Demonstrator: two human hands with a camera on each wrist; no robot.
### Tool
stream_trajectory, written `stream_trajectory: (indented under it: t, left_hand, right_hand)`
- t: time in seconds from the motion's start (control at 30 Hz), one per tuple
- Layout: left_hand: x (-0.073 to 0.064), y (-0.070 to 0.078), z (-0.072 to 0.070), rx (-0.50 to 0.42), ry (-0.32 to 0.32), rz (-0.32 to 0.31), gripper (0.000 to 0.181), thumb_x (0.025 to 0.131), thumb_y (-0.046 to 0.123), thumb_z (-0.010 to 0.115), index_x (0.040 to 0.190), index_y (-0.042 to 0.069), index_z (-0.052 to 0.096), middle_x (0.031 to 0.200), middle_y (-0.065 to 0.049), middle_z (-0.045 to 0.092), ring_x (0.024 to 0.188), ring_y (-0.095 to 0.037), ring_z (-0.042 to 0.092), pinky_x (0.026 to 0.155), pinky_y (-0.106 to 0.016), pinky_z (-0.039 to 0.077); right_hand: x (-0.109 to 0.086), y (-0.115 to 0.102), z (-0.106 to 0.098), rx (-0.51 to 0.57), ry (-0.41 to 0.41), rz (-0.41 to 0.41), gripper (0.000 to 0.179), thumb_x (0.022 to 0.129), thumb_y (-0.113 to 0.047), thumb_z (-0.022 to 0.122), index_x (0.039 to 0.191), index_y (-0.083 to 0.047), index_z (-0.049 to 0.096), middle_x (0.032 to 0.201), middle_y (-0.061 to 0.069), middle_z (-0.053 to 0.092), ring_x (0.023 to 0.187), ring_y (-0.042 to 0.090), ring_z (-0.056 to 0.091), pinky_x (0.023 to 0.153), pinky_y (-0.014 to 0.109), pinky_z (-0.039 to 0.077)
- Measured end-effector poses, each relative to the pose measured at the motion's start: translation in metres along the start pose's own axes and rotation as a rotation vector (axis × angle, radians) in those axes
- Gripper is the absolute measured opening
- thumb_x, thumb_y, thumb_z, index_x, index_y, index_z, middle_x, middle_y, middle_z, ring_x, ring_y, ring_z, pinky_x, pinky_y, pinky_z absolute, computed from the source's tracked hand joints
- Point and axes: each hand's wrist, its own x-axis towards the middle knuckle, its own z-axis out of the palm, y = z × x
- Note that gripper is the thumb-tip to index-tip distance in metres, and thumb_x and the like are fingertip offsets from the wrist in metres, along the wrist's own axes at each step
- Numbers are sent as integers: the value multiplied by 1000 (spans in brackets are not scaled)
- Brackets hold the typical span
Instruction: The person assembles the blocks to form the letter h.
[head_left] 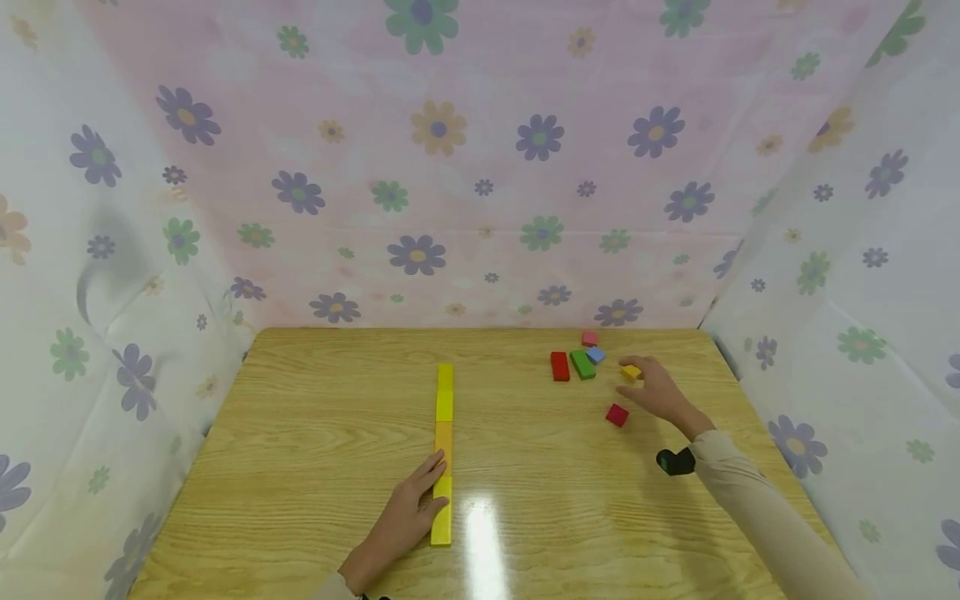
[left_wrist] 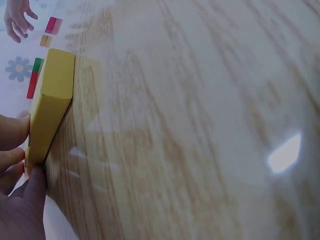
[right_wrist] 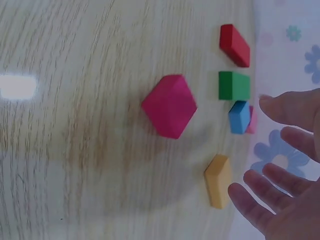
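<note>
A straight row of flat blocks runs away from me on the table: a long yellow block (head_left: 445, 392) at the far end, an orange block (head_left: 444, 435) in the middle and a yellow block (head_left: 442, 529) nearest. My left hand (head_left: 401, 518) rests against the row's left side, its fingertips on the orange block and its thumb on the near yellow one. At the right, my right hand (head_left: 660, 393) reaches with parted fingers toward a small orange-yellow block (right_wrist: 218, 181), holding nothing in the right wrist view. A crimson block (right_wrist: 171, 106) lies just nearer than that hand.
Left of the right hand lie a red block (head_left: 560, 367), a green block (head_left: 582, 364), a blue block (head_left: 596, 355) and a pink block (head_left: 590, 338). Flower-printed sheets (head_left: 480, 275) enclose the wooden table (head_left: 337, 400) at the back and sides.
</note>
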Motion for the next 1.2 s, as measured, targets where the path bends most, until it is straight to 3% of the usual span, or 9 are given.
stream_trajectory:
  t: [0.3, 0.53, 0.73, 0.97, 1.2]
  left_hand:
    - [0, 0, 0, -8, -2, -2, 55, 93, 14, 61, 140, -4, 40, 152, -10, 28, 137, -29, 28, 104, -45, 35]
    - [0, 0, 0, -1, 0, -1, 55, 93, 14, 61, 141, -4, 39, 153, -9, 27, 137, -29, 28, 104, -45, 35]
    - [0, 0, -1, 11, -2, 6, 55, 93, 13, 60, 141, -5, 39, 152, -10, 27, 137, -29, 29, 104, -44, 35]
    - [0, 2, -2, 9, 1, 23, 54, 94, 14, 60, 140, -5, 40, 152, -12, 28, 137, -30, 29, 103, -46, 35]
    - [0, -1, -2, 18, 5, 12, 55, 93, 14, 60, 140, -5, 40, 152, -11, 28, 137, -29, 28, 104, -45, 34]
  right_hand:
    - [10, 26, 7, -20, 85, 96, 52, 88, -8, 65, 129, 15, 43, 124, 42, 37, 106, 53, 44, 83, 61, 43]
    - [20, 35, 7, -62, 79, 181, 59, 87, -11, 65, 131, 17, 37, 126, 47, 30, 110, 58, 39, 91, 66, 38]
    - [27, 43, 13, -92, 70, 184, 57, 86, -13, 67, 128, 17, 41, 125, 46, 34, 111, 60, 36, 90, 64, 39]
    - [24, 44, 20, -86, 87, 177, 41, 85, -11, 67, 113, 15, 52, 118, 43, 43, 113, 60, 32, 92, 65, 27]
    - [25, 49, 18, -44, 49, 197, 51, 81, -8, 69, 120, 19, 48, 119, 44, 39, 107, 56, 39, 89, 62, 40]
